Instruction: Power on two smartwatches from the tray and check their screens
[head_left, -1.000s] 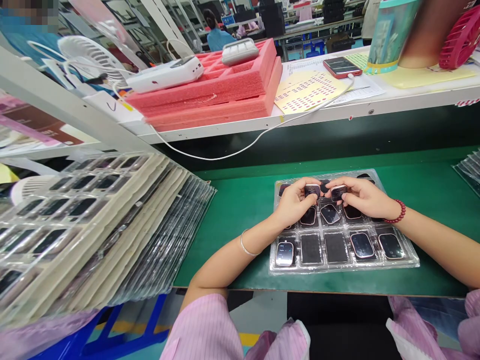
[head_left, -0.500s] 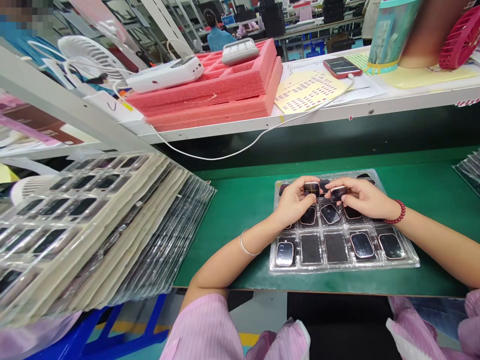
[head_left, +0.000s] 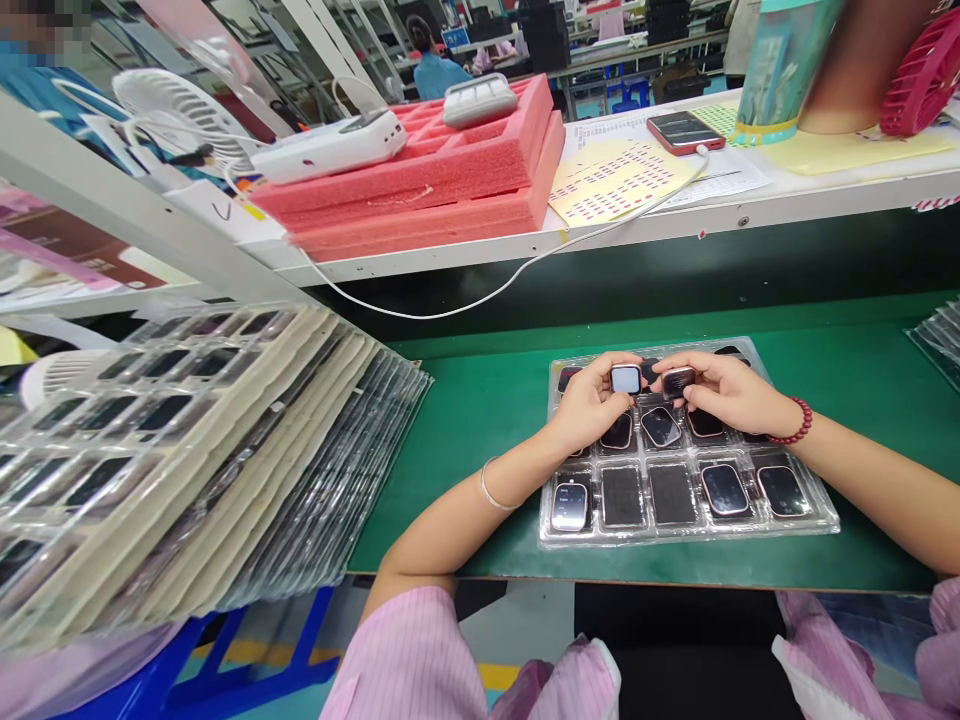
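The left hand (head_left: 592,405) pinches a lit watch body (head_left: 625,379) between its fingertips; the right hand (head_left: 724,392) grips a dark watch body (head_left: 677,381); both hover above the clear tray (head_left: 814,520).

A green work surface (head_left: 480,420) runs across the front, with a dark gap behind it. Above stands a white shelf (head_left: 750,205) that carries pink foam blocks (head_left: 450,180), papers and a phone. At the left edge lean stacked plastic trays (head_left: 187,450). Far behind are more benches (head_left: 637,50) and bright factory light.
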